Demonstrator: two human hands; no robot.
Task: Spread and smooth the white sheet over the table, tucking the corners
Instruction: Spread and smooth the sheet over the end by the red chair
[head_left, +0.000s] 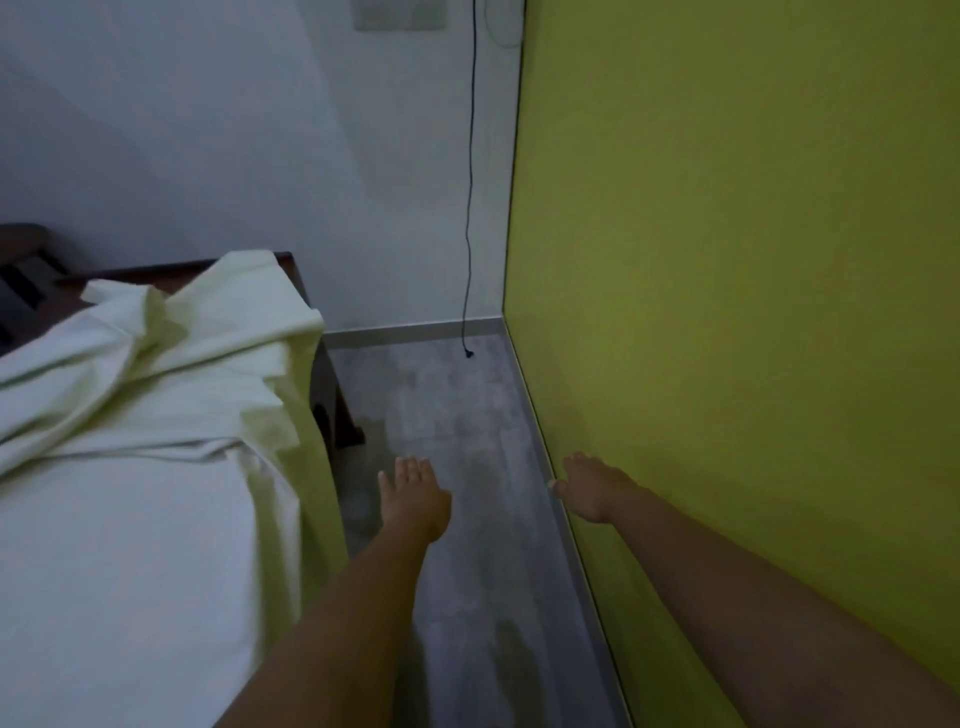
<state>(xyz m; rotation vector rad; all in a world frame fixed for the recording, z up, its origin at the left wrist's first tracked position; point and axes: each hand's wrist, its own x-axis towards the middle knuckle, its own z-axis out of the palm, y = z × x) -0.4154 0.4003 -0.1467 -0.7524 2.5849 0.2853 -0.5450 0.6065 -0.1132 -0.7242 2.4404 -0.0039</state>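
The white sheet lies rumpled over the table at the left, with thick folds near the far end and one edge hanging down the right side. A dark wooden corner of the table shows bare at the back. My left hand is stretched out over the floor, just right of the hanging sheet edge, fingers apart and holding nothing. Further right, my right hand reaches forward close to the green wall, also holding nothing and clear of the sheet.
A green wall runs along the right, leaving a narrow strip of grey floor beside the table. A black cable hangs down the white back wall to the floor. A dark chair stands at far left.
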